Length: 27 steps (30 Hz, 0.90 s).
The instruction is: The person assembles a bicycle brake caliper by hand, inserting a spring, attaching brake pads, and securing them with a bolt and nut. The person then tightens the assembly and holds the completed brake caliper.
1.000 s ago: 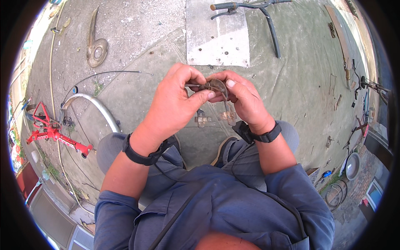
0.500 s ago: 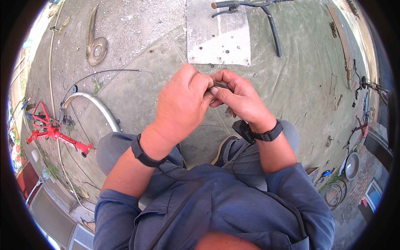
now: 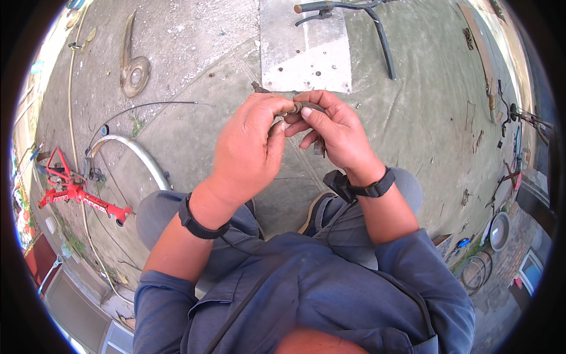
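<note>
In front of my knees, both hands meet on a dark, rusty metal part with curved arms, which looks like a bicycle brake caliper [image 3: 320,146]. My right hand [image 3: 335,127] pinches one curved arm between thumb and fingers. At the middle of the part a small bolt or nut [image 3: 297,108] shows, and the fingers of my left hand [image 3: 250,138] are closed around that end. One tip of the metal sticks out beyond my left knuckles; another hangs below my right fingers. My left fingers cover much of the rest.
A pale metal plate [image 3: 306,68] with small parts on it lies ahead, with a handlebar [image 3: 377,29] beside it. On the left are a red bicycle frame [image 3: 73,192], a silver curved fender [image 3: 138,150], a black cable [image 3: 147,104] and a coiled strip [image 3: 136,76]. A grey bowl [image 3: 500,231] sits right.
My left hand has drawn slightly left and down, and its thumb has come away from my right fingers. More of the caliper and its bolt now shows.
</note>
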{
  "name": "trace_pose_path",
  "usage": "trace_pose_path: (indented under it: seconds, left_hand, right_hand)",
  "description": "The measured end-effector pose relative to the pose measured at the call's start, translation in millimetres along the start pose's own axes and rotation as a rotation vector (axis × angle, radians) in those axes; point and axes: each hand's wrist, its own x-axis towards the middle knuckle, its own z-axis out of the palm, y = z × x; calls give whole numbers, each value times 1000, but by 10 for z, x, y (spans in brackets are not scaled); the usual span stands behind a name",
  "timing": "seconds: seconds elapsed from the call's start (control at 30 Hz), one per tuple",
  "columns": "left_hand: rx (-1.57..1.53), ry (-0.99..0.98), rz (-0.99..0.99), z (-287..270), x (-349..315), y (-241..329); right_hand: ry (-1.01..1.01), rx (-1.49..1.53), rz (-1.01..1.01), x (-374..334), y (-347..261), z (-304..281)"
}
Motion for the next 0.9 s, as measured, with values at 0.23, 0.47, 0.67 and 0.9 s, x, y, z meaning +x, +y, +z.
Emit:
trace_pose_path:
  seconds: [0.23, 0.47, 0.67, 0.9]
  left_hand:
    - [107, 28, 122, -33, 11, 13]
    - [231, 19, 272, -20, -2, 23]
    - [304, 10, 312, -30, -20, 93]
    - [124, 56, 235, -51, -38, 122]
  right_hand:
    - [-27, 63, -2, -34, 26, 4]
    - [-26, 24, 18, -76, 14, 17]
    - [-31, -11, -44, -112, 18, 47]
    - [-18, -12, -88, -167, 26, 37]
